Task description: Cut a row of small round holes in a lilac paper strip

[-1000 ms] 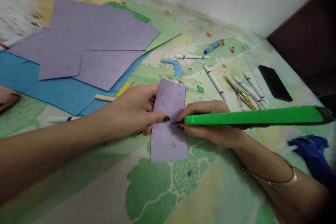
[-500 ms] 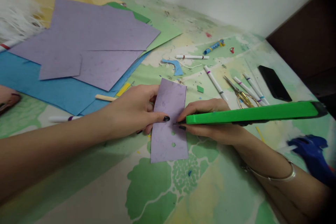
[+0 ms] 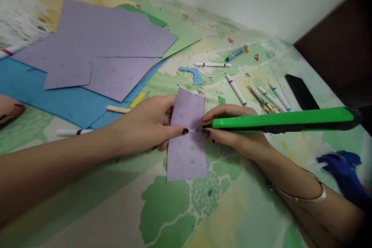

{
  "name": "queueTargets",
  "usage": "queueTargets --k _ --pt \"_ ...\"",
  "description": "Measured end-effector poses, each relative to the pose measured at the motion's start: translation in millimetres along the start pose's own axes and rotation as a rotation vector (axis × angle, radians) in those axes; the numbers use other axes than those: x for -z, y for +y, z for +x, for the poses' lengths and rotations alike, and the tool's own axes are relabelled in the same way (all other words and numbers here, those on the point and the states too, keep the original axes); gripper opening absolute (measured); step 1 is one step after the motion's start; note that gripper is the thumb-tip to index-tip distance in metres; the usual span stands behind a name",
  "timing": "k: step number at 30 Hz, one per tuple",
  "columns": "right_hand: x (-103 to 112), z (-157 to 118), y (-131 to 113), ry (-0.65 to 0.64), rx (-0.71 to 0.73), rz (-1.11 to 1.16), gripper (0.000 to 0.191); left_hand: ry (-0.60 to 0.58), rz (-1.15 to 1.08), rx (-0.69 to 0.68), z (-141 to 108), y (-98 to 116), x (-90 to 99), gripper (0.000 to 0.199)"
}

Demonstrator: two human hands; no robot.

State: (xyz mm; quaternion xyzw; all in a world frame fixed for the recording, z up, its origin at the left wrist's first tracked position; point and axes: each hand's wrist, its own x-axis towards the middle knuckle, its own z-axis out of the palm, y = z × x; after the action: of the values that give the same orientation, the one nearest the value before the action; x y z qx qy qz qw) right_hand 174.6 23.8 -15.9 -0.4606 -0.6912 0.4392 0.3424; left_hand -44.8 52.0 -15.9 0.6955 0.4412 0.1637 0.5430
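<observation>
My left hand (image 3: 154, 122) pinches the left edge of a purple paper strip (image 3: 188, 106), its thumb flat on top and the other fingers underneath. Two small round holes show in the strip's lower half. My right hand (image 3: 235, 126) grips a green utility knife (image 3: 285, 119) near its front end. The knife's tip is at the strip's right edge, close to the left thumb; the blade itself is mostly hidden by the fingers. A bracelet circles the right wrist.
Purple sheets (image 3: 107, 31) lie over blue paper (image 3: 72, 104) at the left. Beyond my right hand are markers (image 3: 236, 90), gold-handled scissors (image 3: 261, 100), a rolled blue paper tube (image 3: 236, 53) and a black phone (image 3: 302, 91). A blue glue gun (image 3: 343, 174) lies far right.
My right hand with the knife has moved slightly right and up, so the tip has drawn from the strip's middle toward its right edge. My left hand stays in place.
</observation>
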Motion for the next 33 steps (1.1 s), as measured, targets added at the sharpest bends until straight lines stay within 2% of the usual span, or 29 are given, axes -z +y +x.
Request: queueTargets --k 4,10,23,33 --pt "-2.8 -0.7 -1.0 -0.068 0.046 -0.037 0.009 -0.004 0.047 -0.006 0.0 0.3 -0.2 0.016" --pt "-4.1 -1.1 -1.1 -0.091 0.076 -0.097 0.008 -0.004 0.032 -0.003 0.7 1.4 -0.4 0.017" --pt "1.6 2.5 2.2 -0.194 0.042 -0.038 0.011 -0.018 -0.014 0.025 0.6 1.4 -0.1 0.019" --pt "5.1 5.5 1.0 -0.247 0.060 -0.080 0.011 -0.035 -0.042 0.014 0.9 0.4 1.0 0.019"
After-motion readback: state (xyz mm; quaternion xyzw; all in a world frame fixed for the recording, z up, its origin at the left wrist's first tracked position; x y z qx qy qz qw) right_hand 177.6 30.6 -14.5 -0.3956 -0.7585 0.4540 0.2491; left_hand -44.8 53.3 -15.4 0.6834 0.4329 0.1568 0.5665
